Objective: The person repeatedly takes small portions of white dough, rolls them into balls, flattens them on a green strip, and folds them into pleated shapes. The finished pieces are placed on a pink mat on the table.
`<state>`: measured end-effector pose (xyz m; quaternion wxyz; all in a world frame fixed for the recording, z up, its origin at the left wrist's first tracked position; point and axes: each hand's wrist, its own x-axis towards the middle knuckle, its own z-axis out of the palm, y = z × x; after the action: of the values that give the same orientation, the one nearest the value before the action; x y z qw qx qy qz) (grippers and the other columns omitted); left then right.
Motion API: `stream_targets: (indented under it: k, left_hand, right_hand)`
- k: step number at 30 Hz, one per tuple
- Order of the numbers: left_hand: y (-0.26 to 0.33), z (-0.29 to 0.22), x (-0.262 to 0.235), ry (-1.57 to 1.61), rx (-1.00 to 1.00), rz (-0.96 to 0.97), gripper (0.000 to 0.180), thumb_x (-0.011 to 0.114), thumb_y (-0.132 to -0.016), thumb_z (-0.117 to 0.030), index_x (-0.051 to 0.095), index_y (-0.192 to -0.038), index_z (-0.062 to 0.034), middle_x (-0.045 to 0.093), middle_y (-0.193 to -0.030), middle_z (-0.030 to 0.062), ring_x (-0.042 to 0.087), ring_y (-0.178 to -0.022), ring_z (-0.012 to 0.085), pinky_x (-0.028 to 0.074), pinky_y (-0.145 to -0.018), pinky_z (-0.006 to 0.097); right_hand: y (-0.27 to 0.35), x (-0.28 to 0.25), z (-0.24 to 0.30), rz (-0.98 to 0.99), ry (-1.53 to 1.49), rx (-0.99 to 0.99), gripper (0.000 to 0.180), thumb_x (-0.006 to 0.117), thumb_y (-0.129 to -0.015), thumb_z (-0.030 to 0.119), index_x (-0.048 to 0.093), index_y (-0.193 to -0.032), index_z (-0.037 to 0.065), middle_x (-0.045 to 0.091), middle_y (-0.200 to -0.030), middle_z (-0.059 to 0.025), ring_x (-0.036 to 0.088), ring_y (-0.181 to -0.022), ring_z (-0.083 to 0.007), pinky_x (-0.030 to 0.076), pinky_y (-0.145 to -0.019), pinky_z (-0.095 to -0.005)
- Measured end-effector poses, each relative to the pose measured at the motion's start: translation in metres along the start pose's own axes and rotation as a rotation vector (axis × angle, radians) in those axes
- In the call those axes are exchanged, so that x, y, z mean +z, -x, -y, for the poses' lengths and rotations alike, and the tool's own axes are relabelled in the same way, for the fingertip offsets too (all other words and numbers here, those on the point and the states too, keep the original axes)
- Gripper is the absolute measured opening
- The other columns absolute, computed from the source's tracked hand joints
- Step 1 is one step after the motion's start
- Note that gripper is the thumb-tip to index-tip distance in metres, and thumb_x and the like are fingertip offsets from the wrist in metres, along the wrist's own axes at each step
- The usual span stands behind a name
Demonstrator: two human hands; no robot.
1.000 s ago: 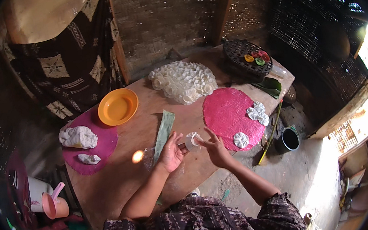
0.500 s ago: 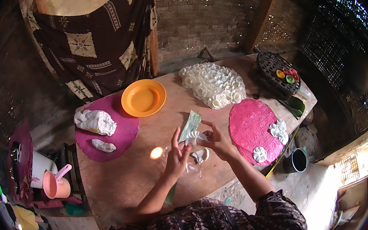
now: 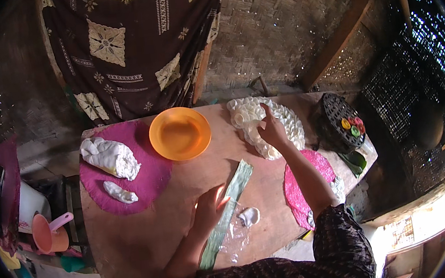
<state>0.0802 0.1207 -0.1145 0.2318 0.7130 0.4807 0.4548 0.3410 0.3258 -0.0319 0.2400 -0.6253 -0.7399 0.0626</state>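
My left hand [image 3: 207, 209] is over the table beside a long green leaf strip [image 3: 228, 213], with its thumb and forefinger apart and nothing visible between them. My right hand [image 3: 274, 129] reaches over a pile of white ruffled dough pieces [image 3: 292, 127], forefinger stretched out and thumb apart. Whether its fingers touch a piece is hard to make out. A small white dough scrap [image 3: 249, 217] lies on clear plastic film [image 3: 236, 239] right of the strip. Further left, a large white dough lump [image 3: 111, 158] and a smaller dough piece [image 3: 120, 192] rest on a magenta round mat [image 3: 154, 183].
An orange plate [image 3: 180, 134] stands at the table's back. A pink round mat [image 3: 299, 182] with white ruffled pieces is partly hidden under my right forearm. A black basket [image 3: 333, 120] holds small coloured moulds [image 3: 353, 126]. A pink dipper [image 3: 50, 238] sits off the left edge.
My hands have parted; the ruffled white piece they held together no longer shows between them. My right hand has moved up to the pile. The leaf strip is now fully uncovered. The view has shifted.
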Motion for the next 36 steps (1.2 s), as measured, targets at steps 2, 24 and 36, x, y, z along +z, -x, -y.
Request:
stream_targets:
  k: [2,24,36]
  left_hand:
    - [0.0,0.003,-0.002,-0.01,-0.03,0.039,0.041,0.071,-0.086,-0.023,0.058,-0.121,-0.006,0.066,-0.108,0.0144,0.065,-0.096,0.0327,0.051,-0.084,0.041]
    - [0.01,0.035,0.004,0.026,0.022,0.083,0.027,0.083,-0.07,-0.018,0.068,-0.087,-0.0038,0.066,-0.107,0.0124,0.062,-0.101,0.0313,0.048,-0.09,0.041]
    - [-0.004,-0.02,-0.044,0.699,-0.273,0.331,0.017,0.06,-0.097,-0.017,0.05,-0.094,-0.0036,0.072,-0.079,0.0066,0.05,-0.044,0.0056,0.033,-0.033,0.023]
  right_hand:
    - [-0.026,0.016,0.0,0.029,0.035,0.012,0.081,0.066,-0.077,0.011,0.024,-0.146,0.019,0.067,-0.088,-0.0222,0.065,-0.086,-0.0447,0.053,-0.073,-0.0517]
    - [0.205,0.03,0.023,0.54,-0.027,0.157,0.069,0.084,-0.069,0.05,0.058,-0.114,0.005,0.062,-0.101,-0.0165,0.063,-0.097,-0.0296,0.052,-0.082,-0.0401]
    - [0.295,-0.002,0.056,0.133,-1.395,0.674,0.044,0.053,-0.098,0.043,0.058,-0.114,0.003,0.063,-0.101,-0.0048,0.061,-0.091,-0.0156,0.049,-0.08,-0.0305]
